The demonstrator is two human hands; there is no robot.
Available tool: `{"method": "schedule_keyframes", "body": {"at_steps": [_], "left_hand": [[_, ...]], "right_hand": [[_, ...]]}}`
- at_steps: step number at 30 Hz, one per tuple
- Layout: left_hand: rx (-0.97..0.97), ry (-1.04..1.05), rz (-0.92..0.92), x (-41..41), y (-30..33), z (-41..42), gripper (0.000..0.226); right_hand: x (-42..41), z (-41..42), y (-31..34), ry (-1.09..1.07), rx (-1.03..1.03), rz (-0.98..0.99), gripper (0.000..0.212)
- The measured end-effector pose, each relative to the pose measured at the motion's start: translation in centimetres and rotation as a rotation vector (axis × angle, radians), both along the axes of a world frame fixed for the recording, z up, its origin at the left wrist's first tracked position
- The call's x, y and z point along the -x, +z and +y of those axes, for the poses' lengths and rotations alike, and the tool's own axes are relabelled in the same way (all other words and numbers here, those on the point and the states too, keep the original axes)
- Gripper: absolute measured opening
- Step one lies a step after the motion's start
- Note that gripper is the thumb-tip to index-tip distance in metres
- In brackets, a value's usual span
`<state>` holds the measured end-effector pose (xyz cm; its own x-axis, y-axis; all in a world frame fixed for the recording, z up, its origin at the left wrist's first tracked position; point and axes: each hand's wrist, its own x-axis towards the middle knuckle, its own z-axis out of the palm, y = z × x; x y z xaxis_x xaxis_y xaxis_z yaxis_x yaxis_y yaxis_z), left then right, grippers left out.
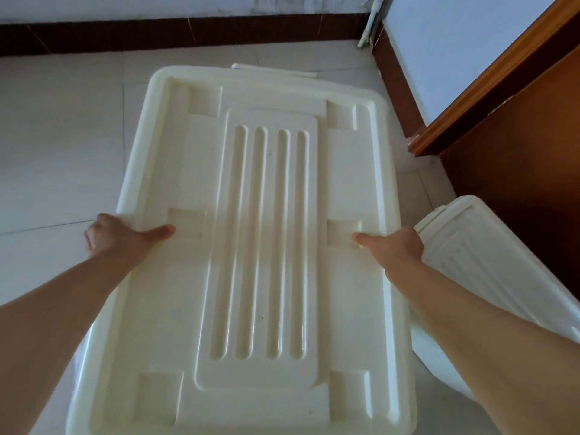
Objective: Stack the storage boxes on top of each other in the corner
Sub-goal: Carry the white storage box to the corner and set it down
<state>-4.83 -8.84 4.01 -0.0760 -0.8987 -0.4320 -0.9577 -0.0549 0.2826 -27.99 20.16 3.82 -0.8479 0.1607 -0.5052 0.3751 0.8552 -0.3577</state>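
Note:
A large cream-white storage box (pixel 260 233) with a ribbed lid fills the middle of the head view, seen from above. My left hand (pixel 120 235) grips its left rim, thumb lying on the lid and fingers curled under the edge. My right hand (pixel 392 246) grips the right rim the same way, thumb on top. A second white storage box (pixel 489 265) with a similar lid stands lower at the right, partly hidden by my right forearm. The room corner (pixel 373 36) lies beyond the box at the upper right.
Light floor tiles (pixel 62 136) stretch to the left and behind. A dark skirting board (pixel 157 34) runs along the far wall. A wooden door frame and panel (pixel 508 130) stand at the right. A white pipe (pixel 370 23) rises in the corner; a white strip (pixel 273 70) lies on the floor.

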Motion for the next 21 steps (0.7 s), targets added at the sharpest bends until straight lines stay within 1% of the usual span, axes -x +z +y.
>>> {"method": "schedule_keyframes", "body": {"at_steps": [3,8,16,21], "left_hand": [[0.026,-0.021,0.004,2.3,2.7,-1.3,0.104],[0.027,0.005,0.033,6.9,5.6,-3.2,0.105],[0.049,0.011,0.014,16.7,7.1,-6.8,0.106],[0.045,0.008,0.034,22.8,7.8,-9.1,0.101]], "right_hand": [[2.2,-1.0,2.7,0.004,0.024,0.037,0.081],[7.2,-3.1,5.4,0.007,0.062,0.033,0.084],[17.5,-6.9,7.7,0.030,0.079,0.061,0.085],[23.5,-9.0,8.7,0.026,0.079,0.066,0.095]]}}
